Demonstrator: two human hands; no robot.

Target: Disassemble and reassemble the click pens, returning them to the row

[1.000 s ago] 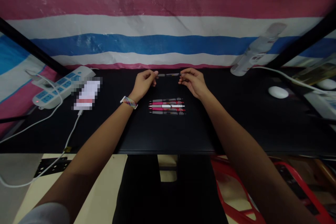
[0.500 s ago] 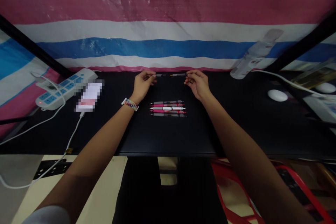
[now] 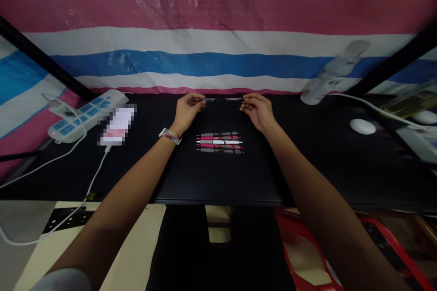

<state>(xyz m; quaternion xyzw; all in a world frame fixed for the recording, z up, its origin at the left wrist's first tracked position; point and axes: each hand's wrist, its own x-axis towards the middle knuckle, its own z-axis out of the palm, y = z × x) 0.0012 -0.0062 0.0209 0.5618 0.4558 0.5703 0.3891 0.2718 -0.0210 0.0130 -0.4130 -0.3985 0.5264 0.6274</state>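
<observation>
A dark pen point(image 3: 233, 99) with a grey section lies level near the back of the black table, pointing left and right. My left hand point(image 3: 186, 110) pinches its left end between thumb and fingers; a colourful woven band circles that wrist. At the other end, the thumb and fingertips of my right hand point(image 3: 260, 109) are closed on the pen. Its middle shows between the two hands. Nearer to me, several pens point(image 3: 219, 142) lie side by side in a neat stack of rows, some grey and dark, some pink-red, one white.
On the left are a white power strip point(image 3: 87, 116), a charging phone point(image 3: 118, 123) and its white cable point(image 3: 96, 173). A clear bottle point(image 3: 332, 75) stands at the back right, near a white mouse point(image 3: 362, 126). Striped sheeting point(image 3: 218, 41) hangs behind the black table point(image 3: 218, 182).
My left fingertips have shifted slightly right along the pen. The right hand keeps nearly the same place, and the whole view has moved a little. The row of pens lies as before.
</observation>
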